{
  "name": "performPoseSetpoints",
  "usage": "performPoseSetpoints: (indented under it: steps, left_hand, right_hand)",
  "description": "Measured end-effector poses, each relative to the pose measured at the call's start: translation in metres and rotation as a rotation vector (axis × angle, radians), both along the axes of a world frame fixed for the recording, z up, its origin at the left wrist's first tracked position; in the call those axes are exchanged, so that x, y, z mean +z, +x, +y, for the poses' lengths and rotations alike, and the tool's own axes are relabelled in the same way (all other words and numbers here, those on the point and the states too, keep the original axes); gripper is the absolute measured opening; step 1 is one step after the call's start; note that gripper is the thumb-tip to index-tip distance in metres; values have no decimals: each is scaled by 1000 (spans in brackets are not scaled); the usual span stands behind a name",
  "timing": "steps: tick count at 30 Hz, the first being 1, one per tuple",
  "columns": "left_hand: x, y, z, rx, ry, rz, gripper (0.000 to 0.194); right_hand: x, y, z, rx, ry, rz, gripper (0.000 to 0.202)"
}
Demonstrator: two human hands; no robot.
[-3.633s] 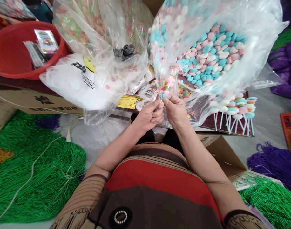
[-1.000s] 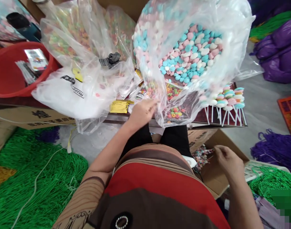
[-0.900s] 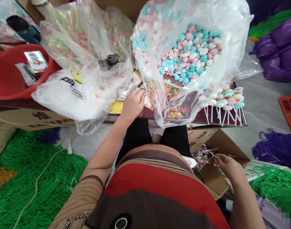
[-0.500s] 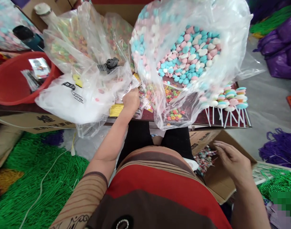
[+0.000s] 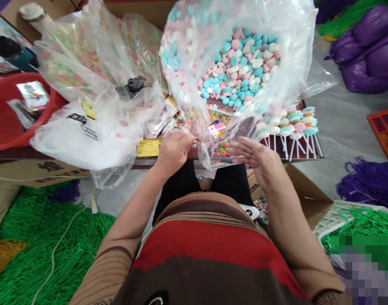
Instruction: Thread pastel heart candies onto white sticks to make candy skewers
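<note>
My left hand (image 5: 175,150) is at the table's front edge, its fingers pinched on a small clear printed wrapper (image 5: 213,129) that sticks out to the right. My right hand (image 5: 254,154) hovers just right of it with the fingers spread and nothing in them, close to the wrapper. Right behind both hands stands a big clear bag of pink, blue and white heart candies (image 5: 241,72). Several candy lollipops on white sticks (image 5: 295,125) lie on the table to the right.
Clear bags of coloured ring candy (image 5: 73,59), a white plastic bag (image 5: 79,135) and gold twist ties (image 5: 148,147) lie to the left, beside a red basin (image 5: 3,127). A cardboard box (image 5: 308,199) sits lower right. Green beads (image 5: 38,237) and purple beads (image 5: 368,186) cover the floor.
My right hand has come up from the cardboard box to the table edge, open. My left hand has drawn back from the wrapper pile toward me with a wrapper in it.
</note>
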State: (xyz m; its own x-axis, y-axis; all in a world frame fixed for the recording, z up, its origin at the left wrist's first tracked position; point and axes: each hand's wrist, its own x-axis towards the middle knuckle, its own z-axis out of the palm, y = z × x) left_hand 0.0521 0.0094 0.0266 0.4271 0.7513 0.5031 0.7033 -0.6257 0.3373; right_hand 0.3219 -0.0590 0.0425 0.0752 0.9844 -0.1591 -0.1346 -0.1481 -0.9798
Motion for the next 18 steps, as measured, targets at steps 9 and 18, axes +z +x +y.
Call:
performPoseSetpoints:
  steps: [9,18]
  left_hand:
    - [4,24,-21,-65,-467,-329,25]
    - [15,28,-15,-42,-949,-641,39]
  right_hand:
    - [6,-39,40,-17,69,-8,32]
    - [-2,-37,33,65,81,-76,30]
